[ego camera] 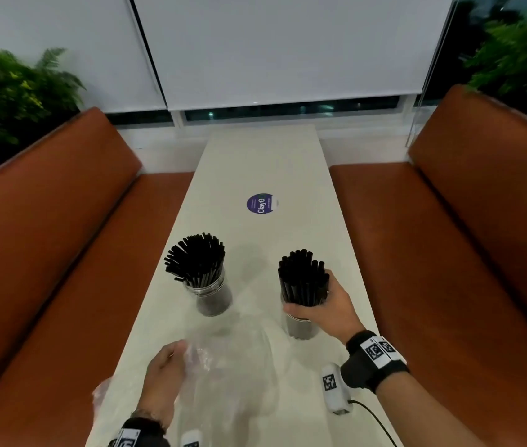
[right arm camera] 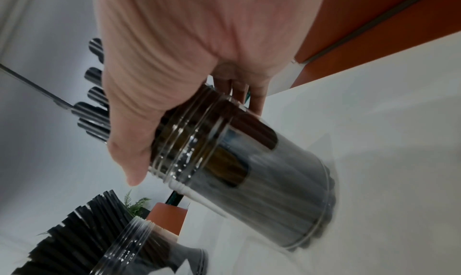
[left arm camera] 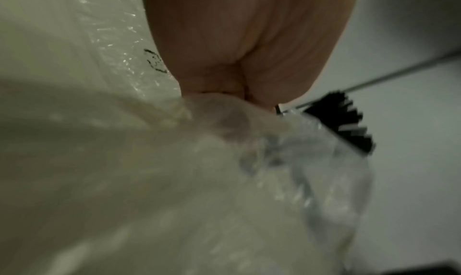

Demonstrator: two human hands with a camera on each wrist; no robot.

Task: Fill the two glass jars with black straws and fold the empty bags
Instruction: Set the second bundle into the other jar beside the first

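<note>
Two glass jars stand on the pale table (ego camera: 265, 162). The left jar (ego camera: 213, 296) holds a fanned bunch of black straws (ego camera: 196, 261). My right hand (ego camera: 318, 304) wraps around the bundle of black straws (ego camera: 302, 277) just above the mouth of the right jar (ego camera: 300, 327); in the right wrist view the thumb and fingers circle the straws (right arm camera: 93, 109) at the threaded jar (right arm camera: 262, 178) neck. My left hand (ego camera: 167, 372) pinches a clear empty plastic bag (ego camera: 236, 375) lying on the near table; the bag (left arm camera: 286, 161) bunches at my fingertips.
A round purple sticker (ego camera: 261, 203) lies on the table beyond the jars. Orange padded benches (ego camera: 46, 221) run along both sides, the right bench (ego camera: 481, 221) close to my right arm. Plants stand behind the benches. White blinds cover the window at the far end.
</note>
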